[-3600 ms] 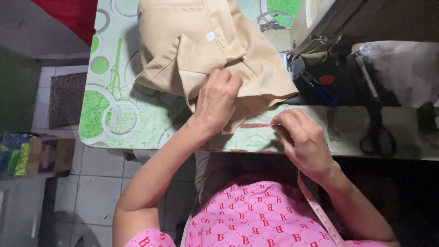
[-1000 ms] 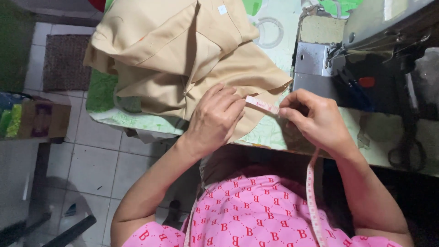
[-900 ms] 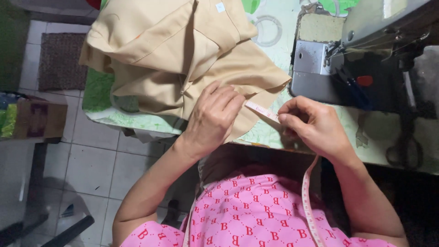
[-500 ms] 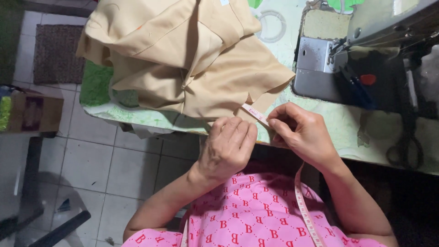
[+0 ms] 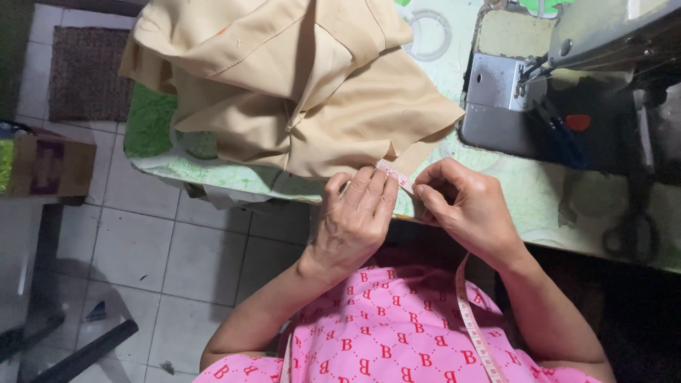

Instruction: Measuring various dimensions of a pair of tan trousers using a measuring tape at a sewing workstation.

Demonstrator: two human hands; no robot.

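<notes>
- One pink measuring tape point(image 5: 394, 175) lies between the two hands, at the edge of one beige cloth point(image 5: 298, 85).
- Left hand point(image 5: 352, 221): fingers nearly closed, pressing the tape onto the counter point(image 5: 539, 206).
- Right hand point(image 5: 464, 206): fingers closed, pinching the tape.
- One sewing machine point(image 5: 567, 78) stands beyond the right fingers.

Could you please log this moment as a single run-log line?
left hand: holds tape measure end at tan fabric edge | right hand: pinches tape | table: sewing machine
</notes>
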